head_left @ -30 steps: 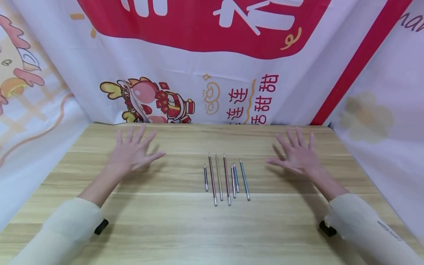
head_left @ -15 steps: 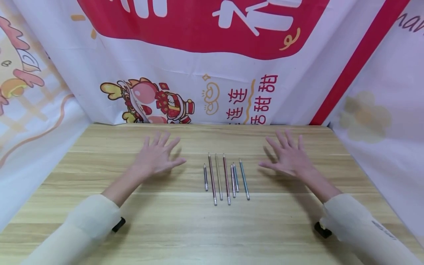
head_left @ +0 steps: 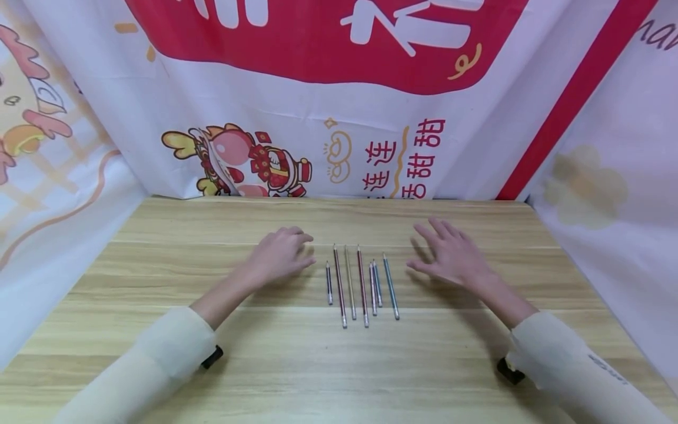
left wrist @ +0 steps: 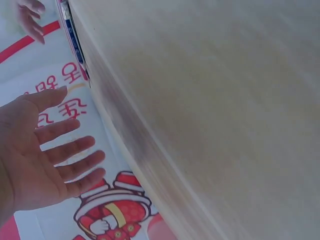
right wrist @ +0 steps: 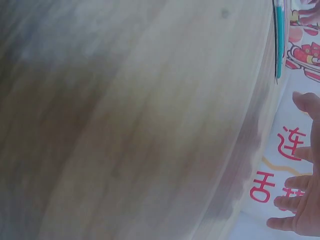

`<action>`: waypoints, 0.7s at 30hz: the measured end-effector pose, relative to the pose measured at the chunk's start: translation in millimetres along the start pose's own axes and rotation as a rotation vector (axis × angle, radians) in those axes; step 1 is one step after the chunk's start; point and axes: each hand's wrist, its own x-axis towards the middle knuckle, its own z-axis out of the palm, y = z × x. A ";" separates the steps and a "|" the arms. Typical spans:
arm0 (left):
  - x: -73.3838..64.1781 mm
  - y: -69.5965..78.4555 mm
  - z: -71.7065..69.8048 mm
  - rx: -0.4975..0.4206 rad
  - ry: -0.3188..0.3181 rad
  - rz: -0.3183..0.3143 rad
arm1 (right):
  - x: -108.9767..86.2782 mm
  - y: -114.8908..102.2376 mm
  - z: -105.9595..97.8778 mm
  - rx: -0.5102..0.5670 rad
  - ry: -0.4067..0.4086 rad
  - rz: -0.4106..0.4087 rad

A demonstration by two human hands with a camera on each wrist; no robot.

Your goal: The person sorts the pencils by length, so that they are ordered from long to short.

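Several pencils lie side by side on the table, their eraser ends toward me. At the left of the row is a short dark pencil, beside a long dark red pencil and a gold pencil. A teal pencil is at the right end, next to a short blue pencil. My left hand hovers just left of the row, fingers loosely bent and holding nothing. To the right, my right hand is above the table with fingers spread, also holding nothing.
The wooden table runs back to a printed white and red curtain. Similar cloth hangs along the left and right sides. A small black device shows under the left sleeve, another black device under the right.
My left hand has moved right, close to the pencils, and its fingers have drawn together. My right hand has shifted a little left, toward the row. The pencils have not moved.
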 end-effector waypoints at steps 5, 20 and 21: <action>10.0 12.3 6.1 -0.178 -0.016 -0.020 | 1.1 -7.2 1.6 0.008 0.035 -0.034; 25.5 40.0 18.1 -0.299 -0.076 -0.035 | 8.5 -33.3 -0.5 0.162 0.005 0.006; 25.7 41.2 18.4 -0.300 -0.082 -0.038 | 8.9 -35.0 -0.3 0.173 0.002 0.011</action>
